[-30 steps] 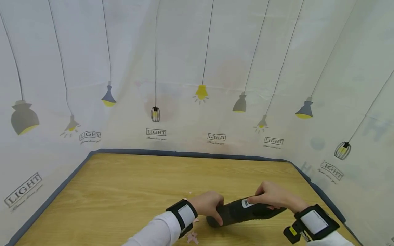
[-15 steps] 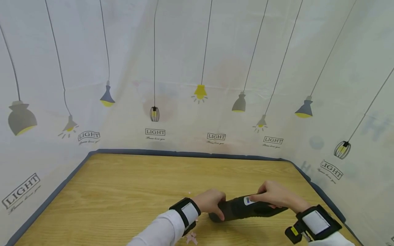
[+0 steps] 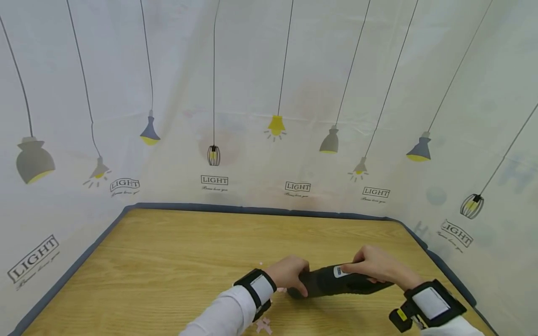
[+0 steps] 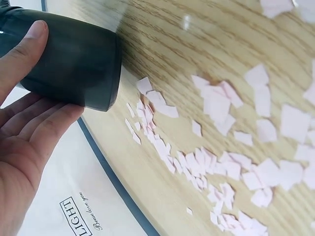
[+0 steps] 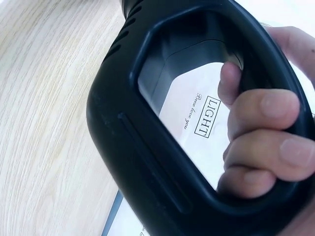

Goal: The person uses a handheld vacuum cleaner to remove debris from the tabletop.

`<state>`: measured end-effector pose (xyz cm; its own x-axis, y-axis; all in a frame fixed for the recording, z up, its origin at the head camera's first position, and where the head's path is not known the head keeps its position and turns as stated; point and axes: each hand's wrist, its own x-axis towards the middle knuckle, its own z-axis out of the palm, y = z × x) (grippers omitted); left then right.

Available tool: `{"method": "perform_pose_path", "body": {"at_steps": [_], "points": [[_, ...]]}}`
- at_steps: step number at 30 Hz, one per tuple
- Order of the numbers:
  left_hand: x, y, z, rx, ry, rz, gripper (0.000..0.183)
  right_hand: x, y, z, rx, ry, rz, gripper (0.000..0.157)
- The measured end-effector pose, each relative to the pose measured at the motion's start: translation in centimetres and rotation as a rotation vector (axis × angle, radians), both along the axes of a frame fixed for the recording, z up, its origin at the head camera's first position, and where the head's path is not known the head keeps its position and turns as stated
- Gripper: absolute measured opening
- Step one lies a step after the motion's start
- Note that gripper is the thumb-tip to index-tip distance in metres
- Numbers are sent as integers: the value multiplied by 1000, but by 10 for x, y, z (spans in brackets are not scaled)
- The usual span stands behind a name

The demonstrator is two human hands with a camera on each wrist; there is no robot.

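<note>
A black handheld vacuum cleaner is held low over the wooden table by both hands. My right hand grips its loop handle, with several fingers curled through the opening in the right wrist view and the thumb near a pale label on top. At the front end, my left hand holds the dark rounded barrel, thumb on one side and fingers on the other. Many small pink paper scraps lie scattered on the table beside that front end; in the head view the left wrist and hand hide most of them.
The wooden tabletop has a dark blue edging along its back and sides. Behind it rises a pale wall covering printed with hanging lamps. Both wrists wear black straps with devices.
The vacuum cleaner's front end and my left hand have shifted slightly right and away from me. More pink scraps show beside the left hand. The right hand keeps its grip, barely moved.
</note>
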<state>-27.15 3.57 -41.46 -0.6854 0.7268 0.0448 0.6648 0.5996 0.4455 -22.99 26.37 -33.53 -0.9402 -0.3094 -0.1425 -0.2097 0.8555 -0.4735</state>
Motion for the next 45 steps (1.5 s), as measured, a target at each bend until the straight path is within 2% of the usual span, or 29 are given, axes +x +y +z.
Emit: {"method": "perform_pose_path", "body": {"at_steps": [8,14,28,37,45], "points": [[-1,1,0,-3,-13,26,34,-1,-1,0,1,23,2,35],[-2,1,2,-2,6,49,35,-2,-2,1,8,32,-10,38],[-13,4,-4,43,-56,53,34,-8,-2,0,43,21,-142,39],[-17,4,-3,51,-56,51,37,-8,-4,2,51,44,-167,47],[-25,4,-8,75,-80,52,43,-9,-8,1,50,38,-205,45]]}}
